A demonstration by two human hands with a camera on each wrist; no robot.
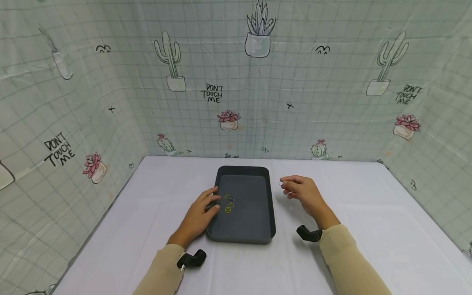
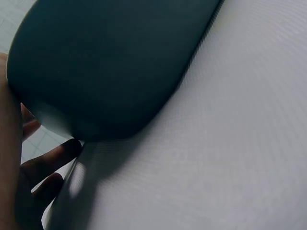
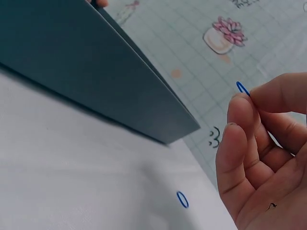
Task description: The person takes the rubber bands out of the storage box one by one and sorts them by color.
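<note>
A dark grey tray (image 1: 250,239) rests on the white table. Several yellow rubber bands (image 1: 227,210) and a dark blue one (image 1: 231,200) lie inside, toward its left side. My left hand (image 1: 199,213) rests at the tray's left wall, with fingertips over the rim. To the right of the tray, my right hand (image 1: 301,194) is raised above the table. Its thumb and index finger pinch a small blue rubber band (image 3: 243,89). Another blue rubber band (image 3: 182,199) lies on the tabletop below that hand in the right wrist view.
The white tabletop (image 1: 372,192) extends on both sides of the tray. Behind and beside it hangs a gridded cloth (image 1: 250,90) printed with cacti and potted plants. A black wrist camera (image 1: 191,259) sits on my left wrist, another (image 1: 309,233) on my right.
</note>
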